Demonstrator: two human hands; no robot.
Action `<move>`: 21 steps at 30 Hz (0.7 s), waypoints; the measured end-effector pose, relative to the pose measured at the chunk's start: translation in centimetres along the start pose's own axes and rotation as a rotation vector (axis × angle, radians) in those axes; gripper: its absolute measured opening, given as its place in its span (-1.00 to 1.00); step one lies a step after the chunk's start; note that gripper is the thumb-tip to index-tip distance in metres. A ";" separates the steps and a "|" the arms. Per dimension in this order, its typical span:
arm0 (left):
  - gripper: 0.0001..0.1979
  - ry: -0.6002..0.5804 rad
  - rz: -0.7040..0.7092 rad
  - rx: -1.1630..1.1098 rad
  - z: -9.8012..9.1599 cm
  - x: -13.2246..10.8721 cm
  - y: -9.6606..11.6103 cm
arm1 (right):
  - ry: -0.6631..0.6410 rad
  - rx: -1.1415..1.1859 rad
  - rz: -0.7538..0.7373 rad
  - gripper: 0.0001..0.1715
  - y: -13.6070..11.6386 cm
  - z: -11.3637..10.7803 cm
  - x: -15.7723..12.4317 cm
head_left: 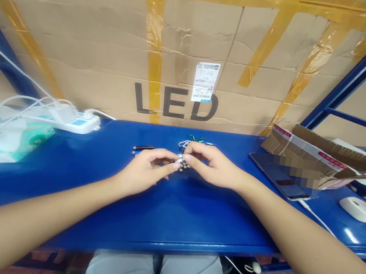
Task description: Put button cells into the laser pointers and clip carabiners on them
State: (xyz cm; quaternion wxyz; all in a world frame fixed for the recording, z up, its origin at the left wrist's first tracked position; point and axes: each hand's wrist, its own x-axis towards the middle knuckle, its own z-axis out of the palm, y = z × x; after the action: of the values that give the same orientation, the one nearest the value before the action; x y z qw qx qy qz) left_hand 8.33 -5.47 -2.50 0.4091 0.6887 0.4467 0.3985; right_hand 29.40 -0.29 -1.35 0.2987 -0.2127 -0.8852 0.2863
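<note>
Near the middle of the blue table, my left hand [150, 166] and my right hand [211, 165] meet fingertip to fingertip. Both pinch a small shiny metal piece [179, 160], whose exact kind is too small to make out. Several small round metallic pieces [185, 167] show just below the fingertips; whether they are held or lie on the table I cannot tell. Behind my right hand are looped wire pieces [184, 144], white and green, that look like paper clips. Two slim dark sticks [143, 147] lie beyond my left hand, one partly hidden by it.
A blue table [169, 219] spans the view before a large taped cardboard box [106, 49]. At left are a white power strip [83, 124] with cables and a green-white plastic packet [9, 143]. At right: a phone [278, 176] on a cable, an open carton [307, 150], a white mouse [360, 210].
</note>
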 end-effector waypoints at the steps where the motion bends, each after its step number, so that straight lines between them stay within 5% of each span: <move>1: -0.66 -0.001 -0.008 -0.003 0.1 0.0 0.1 | -0.009 -0.048 -0.020 -0.74 0.0 -0.1 0.0; 7: -0.66 -0.094 -0.005 -0.051 0.2 0.0 -0.5 | -0.056 -0.196 -0.128 -0.74 -0.5 -0.8 0.0; 13: -0.63 -0.217 -0.049 -0.171 0.0 -0.4 0.0 | -0.068 -0.099 -0.190 -0.75 -1.2 -1.1 0.0; 18: -0.67 -0.077 0.000 -0.004 0.3 -1.1 0.7 | 0.001 0.050 -0.100 -0.71 -1.4 -0.2 0.0; 21: -0.74 0.056 0.239 0.338 0.2 -1.4 0.5 | 0.062 0.258 0.096 -0.63 -1.6 0.8 0.1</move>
State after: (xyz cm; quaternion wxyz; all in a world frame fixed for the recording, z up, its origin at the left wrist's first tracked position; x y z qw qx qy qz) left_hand 8.25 -6.95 -2.32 0.2249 0.7845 0.4334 0.3824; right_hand 28.45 -1.75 -0.83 0.3368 -0.2235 -0.8202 0.4049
